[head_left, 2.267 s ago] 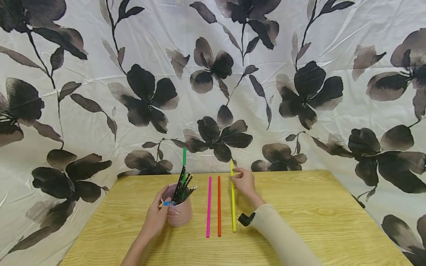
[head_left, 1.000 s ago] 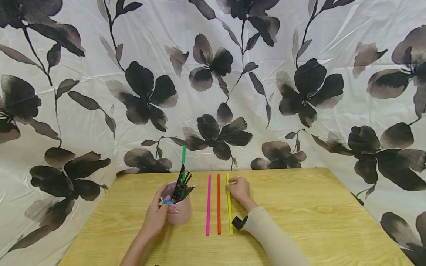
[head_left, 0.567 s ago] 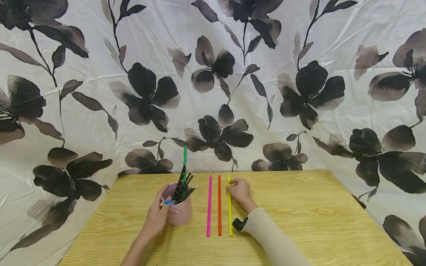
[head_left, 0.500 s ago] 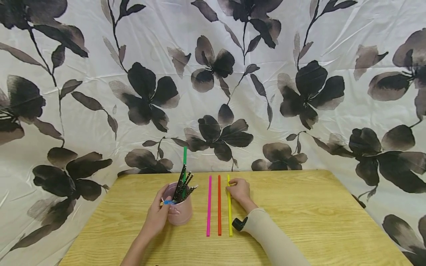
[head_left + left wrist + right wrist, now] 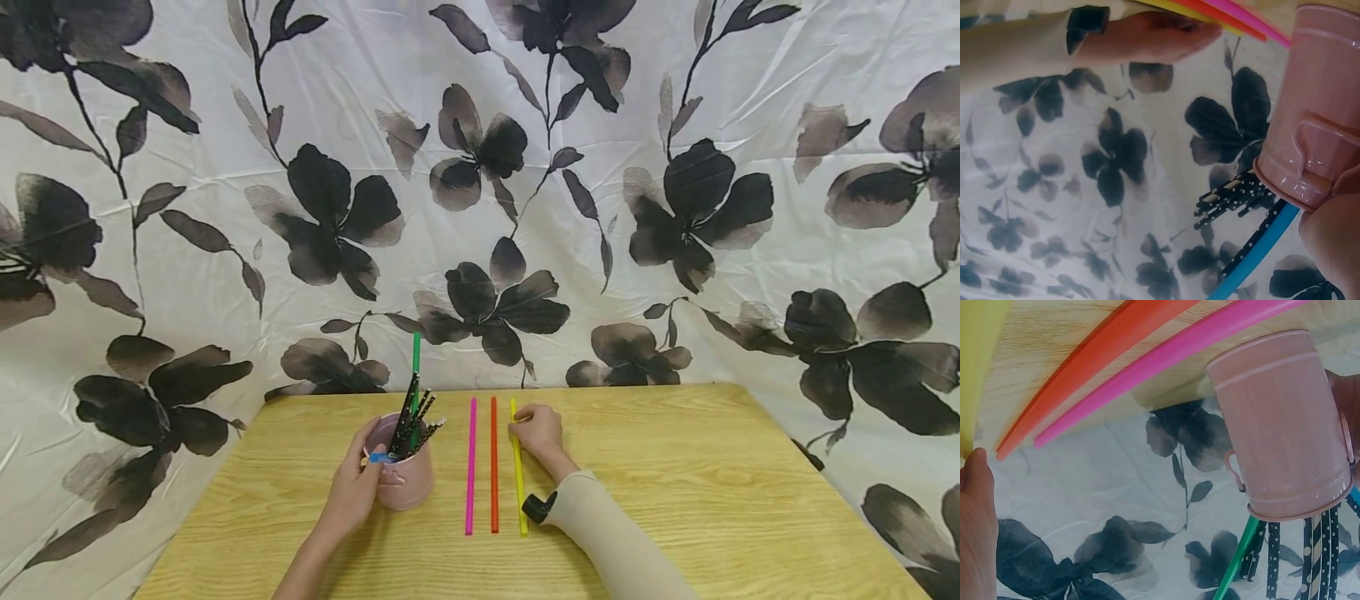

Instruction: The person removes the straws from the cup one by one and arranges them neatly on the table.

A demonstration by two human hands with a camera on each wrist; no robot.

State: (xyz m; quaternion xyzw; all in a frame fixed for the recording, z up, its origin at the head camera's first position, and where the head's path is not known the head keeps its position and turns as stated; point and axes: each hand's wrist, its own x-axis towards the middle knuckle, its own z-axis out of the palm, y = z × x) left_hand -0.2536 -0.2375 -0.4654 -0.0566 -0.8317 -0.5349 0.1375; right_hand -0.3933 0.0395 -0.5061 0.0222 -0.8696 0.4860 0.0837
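Note:
My left hand (image 5: 357,475) grips a pink metal cup (image 5: 405,487) from its left side, thumb at the rim. The cup, with small side handles, contains several black polka-dot straws (image 5: 408,421), a green straw (image 5: 416,358) and a blue straw (image 5: 1260,244). To its right a magenta straw (image 5: 471,467) and a red-orange straw (image 5: 494,467) lie side by side on the table. My right hand (image 5: 540,429) pinches a yellow straw (image 5: 519,475) near its far end, right of the red-orange one. The yellow straw slants slightly, its near end further right.
A wooden table (image 5: 675,483) spreads under everything, with rounded far corners. Behind and at the sides hangs a white cloth (image 5: 480,225) printed with dark flowers. A black wrist camera (image 5: 538,507) sits on my right sleeve.
The yellow straw has come down and left towards the red-orange straw, with my right hand holding it. Lately its near end has swung slightly right. My left hand and the cup have stayed put.

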